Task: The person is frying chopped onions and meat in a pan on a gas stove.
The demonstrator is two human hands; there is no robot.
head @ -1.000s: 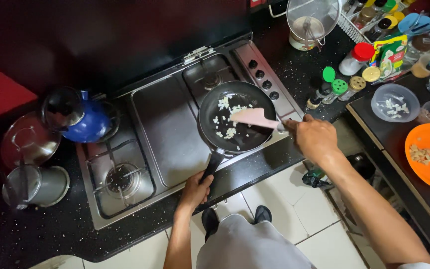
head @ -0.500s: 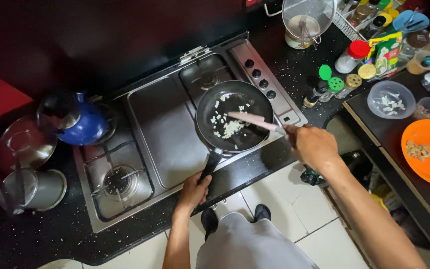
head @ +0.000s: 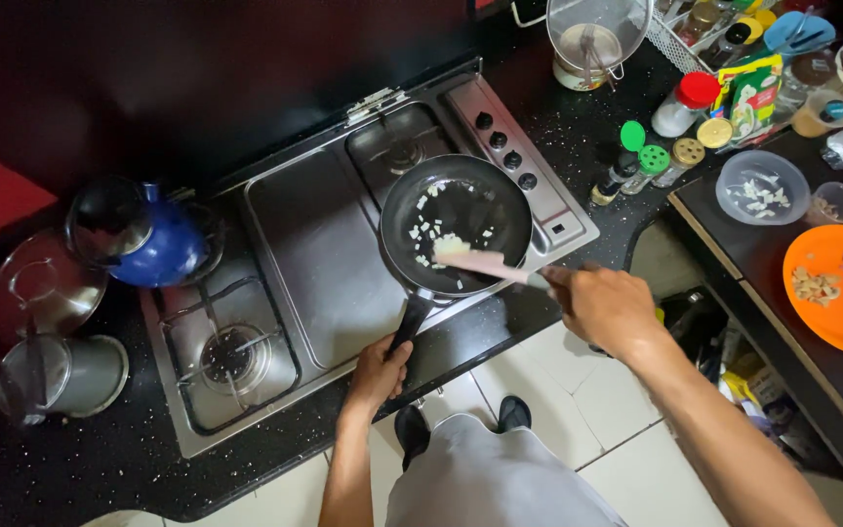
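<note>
While the left hand (head: 378, 373) is wrapped round the black handle of the frying pan (head: 456, 226), the right hand (head: 605, 307) is closed on the handle end of a pink spatula (head: 485, 263), blade down in the pan among pale chopped bits (head: 433, 239) (onion or garlic, can't tell which). Pan sits mid-frame on the front right burner of a steel gas hob (head: 324, 263), handle pointing to the lower centre of the frame.

Handling, as a guess: pan looks thin non-stick, so fairly light but rigid, w/ weight out front; best held well down the handle, away from the hot bowl, as the left hand does. Spatula blade looks like silicone, so soft and a bit bendy at the tip, stiff thru the shaft; grip near the far end keeps fingers clear of heat. Chopped bits are small, loose, prob. oily and quick to slide.

Upper left of the hob: blue kettle (head: 153, 239). Far left on the counter (head: 587, 127): steel pots and a lid. Right of the frame: spice jars w/ green and red caps, clear bowl (head: 761, 185) w/ more chopped bits, orange plate (head: 836, 288) w/ pink diced meat.
</note>
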